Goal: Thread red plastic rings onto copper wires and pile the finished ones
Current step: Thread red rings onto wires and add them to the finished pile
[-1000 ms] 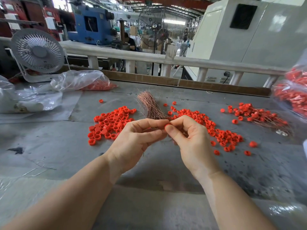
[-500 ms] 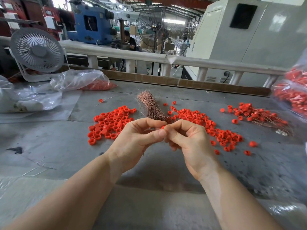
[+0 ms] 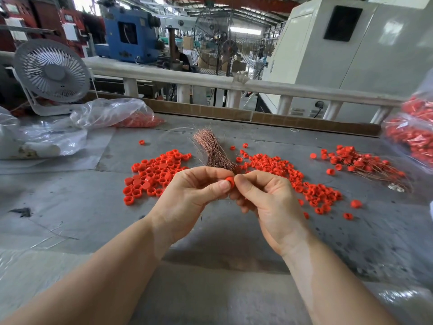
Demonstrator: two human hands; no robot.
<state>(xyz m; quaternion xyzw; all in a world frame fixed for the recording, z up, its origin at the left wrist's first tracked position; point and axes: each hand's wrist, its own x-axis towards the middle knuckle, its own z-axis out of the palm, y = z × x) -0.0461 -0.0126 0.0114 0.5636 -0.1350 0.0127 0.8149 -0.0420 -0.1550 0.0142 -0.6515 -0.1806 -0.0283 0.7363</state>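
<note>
Left hand: the left hand [image 3: 187, 198] is raised above the worktop [image 3: 70, 207], its thumb and forefinger pinching a red ring [image 3: 230, 181] at their tips.
Right hand: the right hand [image 3: 264, 200] meets the left at the ring, thumb and forefinger pressed together right beside it; the other fingers are curled under. Whether it grips a wire there is too fine to tell.
Red ring: between the two thumb tips, touching both hands, off the worktop.
Copper wires: a bundle of copper wires [image 3: 212, 148] lies on the worktop just beyond the hands, its near end hidden behind the knuckles, its far end fanning away from them.
Loose rings, left: a heap of red rings [image 3: 154, 172] lies beyond and to the left of the left hand, near it but apart.
Loose rings, right: a longer scatter of red rings [image 3: 304, 181] runs beyond and to the right of the right hand, a few strays lying beside its wrist.
Finished pile: rings already on wires [image 3: 358, 160] lie well to the right of the right hand.
Bags: a clear bag of red rings [image 3: 412, 137] sits at the far right edge; another plastic bag [image 3: 112, 113] lies far off to the left, next to a small white fan [image 3: 52, 73].
</note>
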